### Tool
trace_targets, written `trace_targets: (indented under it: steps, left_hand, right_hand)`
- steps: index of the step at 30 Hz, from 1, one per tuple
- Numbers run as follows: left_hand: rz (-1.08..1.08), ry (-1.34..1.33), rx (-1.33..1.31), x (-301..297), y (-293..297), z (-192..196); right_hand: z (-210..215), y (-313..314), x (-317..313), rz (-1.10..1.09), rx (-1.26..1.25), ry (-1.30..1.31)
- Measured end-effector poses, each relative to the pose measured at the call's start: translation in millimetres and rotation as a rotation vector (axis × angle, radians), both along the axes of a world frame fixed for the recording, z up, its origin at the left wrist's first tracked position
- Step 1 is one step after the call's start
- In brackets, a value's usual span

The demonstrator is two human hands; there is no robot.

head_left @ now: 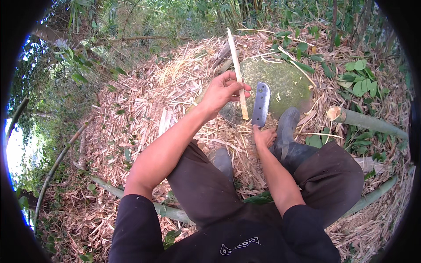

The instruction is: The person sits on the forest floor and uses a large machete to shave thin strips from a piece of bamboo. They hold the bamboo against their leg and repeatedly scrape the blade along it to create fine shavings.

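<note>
Ahead of me, my left hand (225, 93) pinches a pale strip of split bamboo (235, 57) between thumb and fingers. The strip stands nearly lengthwise in view, its lower end close beside the blade. To its right, my right hand (265, 136) is wrapped round the handle of a broad cleaver-like knife (261, 103). The grey blade has several holes and points away from me; it is apart from the strip. Most of the handle is hidden by my fingers. Behind the blade lies a rounded, mossy green rock (285, 85).
A thick cut bamboo pole (368, 120) lies at right, and another green pole (175, 213) runs behind my legs. Dry leaves and shavings (131, 114) cover the ground. My boots (287, 136) stand near the rock. Leafy plants (362, 81) grow at far right.
</note>
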State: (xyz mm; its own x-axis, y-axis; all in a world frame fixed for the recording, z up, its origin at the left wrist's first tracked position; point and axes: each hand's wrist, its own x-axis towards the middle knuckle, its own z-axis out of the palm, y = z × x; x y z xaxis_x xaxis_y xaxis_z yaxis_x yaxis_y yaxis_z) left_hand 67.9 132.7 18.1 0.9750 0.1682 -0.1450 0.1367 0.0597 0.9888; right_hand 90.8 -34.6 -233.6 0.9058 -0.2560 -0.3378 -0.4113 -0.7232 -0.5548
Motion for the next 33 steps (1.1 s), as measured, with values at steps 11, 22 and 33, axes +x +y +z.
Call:
trace_targets:
  steps: [11, 22, 33]
  left_hand:
    - [-0.059, -0.048, 0.077, -6, 1, -8]
    - [-0.089, -0.020, 0.121, -15, 4, -5]
    - [-0.067, 0.002, 0.086, -17, 6, -3]
  right_hand:
    - [177, 32, 66, 0.442, 1.361, -0.419]
    - [188, 28, 51, 0.574, 1.088, -0.548]
    - [172, 17, 73, 0.141, 1.239, -0.378]
